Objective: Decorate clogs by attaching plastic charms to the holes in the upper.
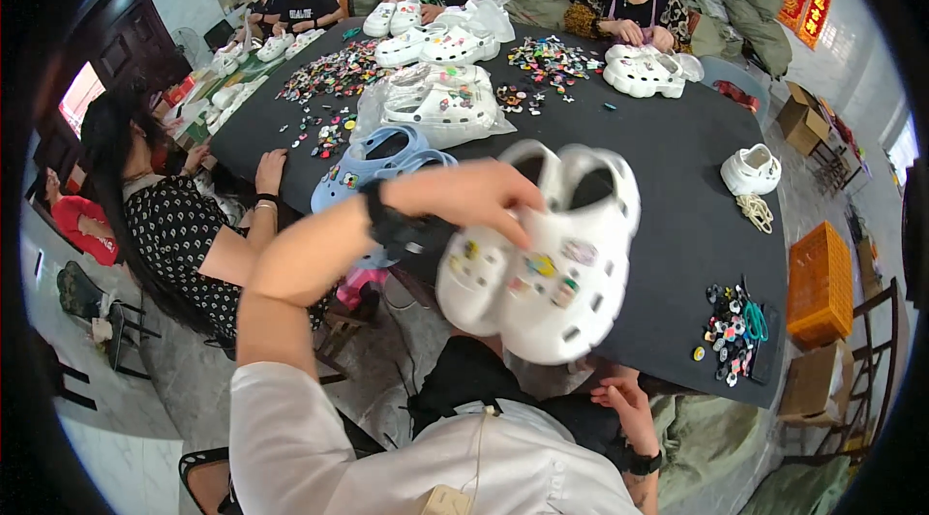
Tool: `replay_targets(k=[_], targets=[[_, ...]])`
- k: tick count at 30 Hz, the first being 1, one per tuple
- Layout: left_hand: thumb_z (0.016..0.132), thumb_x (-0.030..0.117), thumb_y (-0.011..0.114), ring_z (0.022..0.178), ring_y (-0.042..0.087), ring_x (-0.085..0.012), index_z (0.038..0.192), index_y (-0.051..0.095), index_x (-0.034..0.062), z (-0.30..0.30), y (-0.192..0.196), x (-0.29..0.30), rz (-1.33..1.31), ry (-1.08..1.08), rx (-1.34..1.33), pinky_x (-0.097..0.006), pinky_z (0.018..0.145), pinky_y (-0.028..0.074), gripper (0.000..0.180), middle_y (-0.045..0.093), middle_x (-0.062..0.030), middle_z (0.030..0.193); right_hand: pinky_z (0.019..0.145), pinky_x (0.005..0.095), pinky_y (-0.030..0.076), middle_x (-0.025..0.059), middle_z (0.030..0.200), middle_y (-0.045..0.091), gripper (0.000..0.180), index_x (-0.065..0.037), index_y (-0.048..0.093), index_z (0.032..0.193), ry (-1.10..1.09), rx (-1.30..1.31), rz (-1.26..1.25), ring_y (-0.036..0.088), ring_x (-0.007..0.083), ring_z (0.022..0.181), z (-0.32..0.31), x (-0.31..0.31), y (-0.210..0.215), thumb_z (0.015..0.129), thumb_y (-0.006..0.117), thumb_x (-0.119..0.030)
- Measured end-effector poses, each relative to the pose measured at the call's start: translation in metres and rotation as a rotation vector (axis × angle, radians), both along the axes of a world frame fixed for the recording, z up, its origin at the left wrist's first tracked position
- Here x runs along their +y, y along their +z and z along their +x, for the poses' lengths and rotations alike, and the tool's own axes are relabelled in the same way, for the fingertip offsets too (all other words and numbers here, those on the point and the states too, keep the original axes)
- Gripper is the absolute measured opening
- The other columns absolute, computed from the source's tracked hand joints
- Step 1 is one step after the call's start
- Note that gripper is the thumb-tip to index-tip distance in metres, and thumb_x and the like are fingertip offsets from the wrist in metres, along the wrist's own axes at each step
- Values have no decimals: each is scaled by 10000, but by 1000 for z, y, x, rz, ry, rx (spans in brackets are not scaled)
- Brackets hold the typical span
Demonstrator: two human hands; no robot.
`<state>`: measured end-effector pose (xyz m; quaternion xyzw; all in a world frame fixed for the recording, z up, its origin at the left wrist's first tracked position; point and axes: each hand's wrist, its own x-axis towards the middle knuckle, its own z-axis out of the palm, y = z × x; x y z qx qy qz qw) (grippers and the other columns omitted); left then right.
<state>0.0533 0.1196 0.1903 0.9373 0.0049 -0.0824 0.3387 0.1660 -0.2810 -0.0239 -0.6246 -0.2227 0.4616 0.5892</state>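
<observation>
A pair of white clogs [590, 307] with holes and colourful charms hangs tilted above the table's near edge. My left hand [479, 197] grips the pair from above, its fingers closed at the top of the shoes. Below and to the right, my right hand [629, 408] is apart from the clogs, near my lap, with loosely spread fingers and nothing in them. Just left of the held pair, light blue clogs [339, 181] with charms stand on the table, partly hidden by my left forearm. Behind them lie white clogs in a clear plastic bag [474, 135].
Charm piles [339, 70] cover the far left of the black table [668, 196]. At right are a small white clog [750, 169] with cord, more charms [728, 333] and teal-handled scissors [755, 319]. An orange crate [819, 285] stands beside the table. A person [184, 215] sits close at left; others sit opposite.
</observation>
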Motion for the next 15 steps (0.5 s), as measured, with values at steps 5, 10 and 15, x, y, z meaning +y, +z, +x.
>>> replay_targets(k=[5,10,15], targets=[[718,164,798,784,569,-78,1044,673,-22,-98,74,77,-21,428,-156,-258,703,467,396,668,-21,861,827,303,493,113,983,678,290,35,591,1087,-56,-51,-123,643,181,913,2,-4,-14,972,572,-231],[606,43,778,664,589,-95,817,661,-13,-178,91,187,366,670,-260,-266,648,486,248,657,-29,726,822,302,498,109,975,675,287,34,593,1072,-29,-62,-131,644,181,910,2,8,-17,968,581,-233],[623,53,670,721,674,-255,774,715,132,-200,60,249,1114,832,-241,-376,687,493,177,693,-84,760,828,298,513,104,963,667,250,35,589,1066,-20,-25,-109,645,182,910,-1,20,-20,958,598,-190]])
